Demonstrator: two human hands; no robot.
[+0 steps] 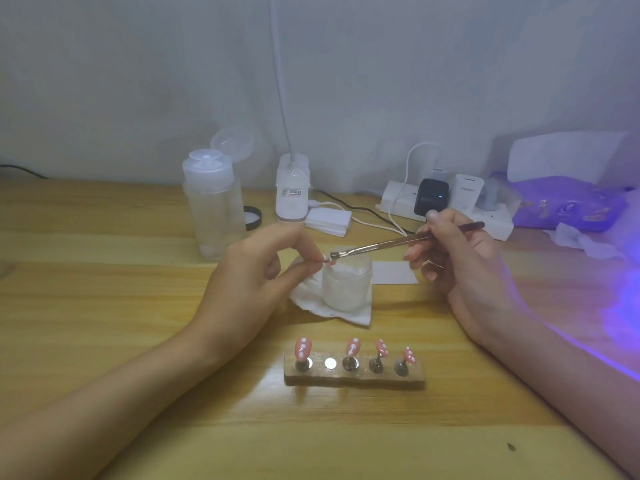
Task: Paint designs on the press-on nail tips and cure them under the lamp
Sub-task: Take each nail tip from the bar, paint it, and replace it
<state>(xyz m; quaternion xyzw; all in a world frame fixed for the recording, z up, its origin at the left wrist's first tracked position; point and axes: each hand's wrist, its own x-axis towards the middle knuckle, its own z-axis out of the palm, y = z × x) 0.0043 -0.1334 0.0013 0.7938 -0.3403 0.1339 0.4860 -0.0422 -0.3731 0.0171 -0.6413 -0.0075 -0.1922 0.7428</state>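
My left hand [256, 271] pinches a small pink nail tip [328, 261] between thumb and forefinger, above a frosted glass jar [346, 285]. My right hand [460, 258] grips a thin brush [398, 242] whose bristle end touches that tip. Near the table's front a wooden holder [353, 374] carries several pink nail tips with white dots [353, 348] on metal stands; its second spot from the left shows a bare metal disc [330, 363]. Purple light from the curing lamp [568, 202] glows at the right.
The jar stands on a crumpled white tissue [346, 315]. Behind it are a clear pump bottle [213, 209], a desk lamp base [292, 188], a stack of white pads [329, 221], a power strip with chargers [446, 206] and a white card [394, 273].
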